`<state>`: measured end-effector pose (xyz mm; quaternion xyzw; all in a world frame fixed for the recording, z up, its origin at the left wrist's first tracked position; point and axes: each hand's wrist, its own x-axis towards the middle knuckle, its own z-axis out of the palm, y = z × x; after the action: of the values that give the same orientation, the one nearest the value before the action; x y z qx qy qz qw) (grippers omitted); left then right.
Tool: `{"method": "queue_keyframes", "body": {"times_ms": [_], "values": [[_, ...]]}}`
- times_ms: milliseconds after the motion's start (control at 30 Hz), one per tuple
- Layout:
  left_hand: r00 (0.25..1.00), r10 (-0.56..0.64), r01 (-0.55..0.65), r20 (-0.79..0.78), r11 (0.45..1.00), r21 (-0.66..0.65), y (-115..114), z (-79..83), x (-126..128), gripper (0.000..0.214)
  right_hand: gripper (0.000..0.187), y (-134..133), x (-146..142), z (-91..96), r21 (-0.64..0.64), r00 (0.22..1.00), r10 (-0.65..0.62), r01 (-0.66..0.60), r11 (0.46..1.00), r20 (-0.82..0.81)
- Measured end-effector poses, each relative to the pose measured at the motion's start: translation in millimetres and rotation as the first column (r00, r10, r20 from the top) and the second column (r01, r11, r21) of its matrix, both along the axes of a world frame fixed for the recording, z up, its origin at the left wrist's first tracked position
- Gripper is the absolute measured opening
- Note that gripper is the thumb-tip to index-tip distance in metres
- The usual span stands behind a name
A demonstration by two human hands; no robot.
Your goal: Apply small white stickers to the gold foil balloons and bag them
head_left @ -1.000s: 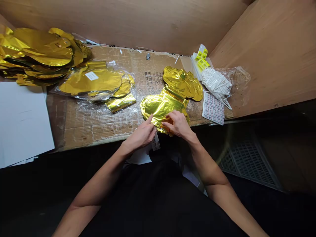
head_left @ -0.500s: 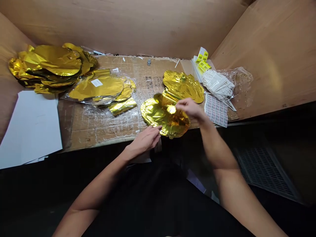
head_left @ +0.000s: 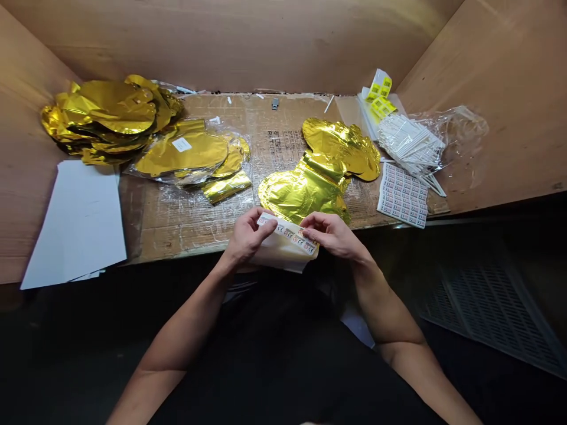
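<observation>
A sheet of small CE-marked stickers [head_left: 289, 237] is held up between both hands at the table's front edge. My left hand [head_left: 248, 237] pinches its left end, thumb on top. At the right end, the closed fingers of my right hand [head_left: 331, 235] touch the sticker row; whether a single sticker is between them cannot be made out. Just beyond the hands lies a gold foil balloon [head_left: 290, 192], flat, on the cardboard. Behind it, more flat gold foil balloons [head_left: 341, 147] are stacked.
A pile of gold foil balloons [head_left: 106, 118] and bagged foil balloons [head_left: 186, 154] lie left, above white paper sheets [head_left: 84, 224]. On the right are white sticks [head_left: 410, 141], yellow labels [head_left: 381, 97] and another sticker sheet [head_left: 404, 195]. Wooden panels [head_left: 248, 41] enclose the table.
My right hand has let go of the foil and moved down toward my left hand. Both hands now hold a sticker sheet. The lifted foil lies flat, and the view has shifted slightly.
</observation>
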<state>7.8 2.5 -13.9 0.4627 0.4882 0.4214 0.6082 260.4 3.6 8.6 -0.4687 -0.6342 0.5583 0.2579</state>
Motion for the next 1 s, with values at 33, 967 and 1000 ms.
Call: {"method": "queue_keyframes", "body": {"times_ms": [33,967,1000], "values": [[1.0,-0.027,0.027,0.008,0.998,-0.051,1,2.0,1,0.052,0.025,0,1,1.7,0.01,1.0,0.014,-0.014,1.0,-0.001],[0.712,-0.409,0.575,-0.571,0.806,0.14,32,39.9,-2,0.028,0.026,2,-10,-0.8,0.495,0.943,-0.002,-0.173,0.852,0.332],[0.725,-0.415,0.568,-0.55,0.812,0.136,31,38.6,-3,0.028,0.026,1,-10,-3.8,0.543,0.921,-0.022,-0.21,0.813,0.388]]}}
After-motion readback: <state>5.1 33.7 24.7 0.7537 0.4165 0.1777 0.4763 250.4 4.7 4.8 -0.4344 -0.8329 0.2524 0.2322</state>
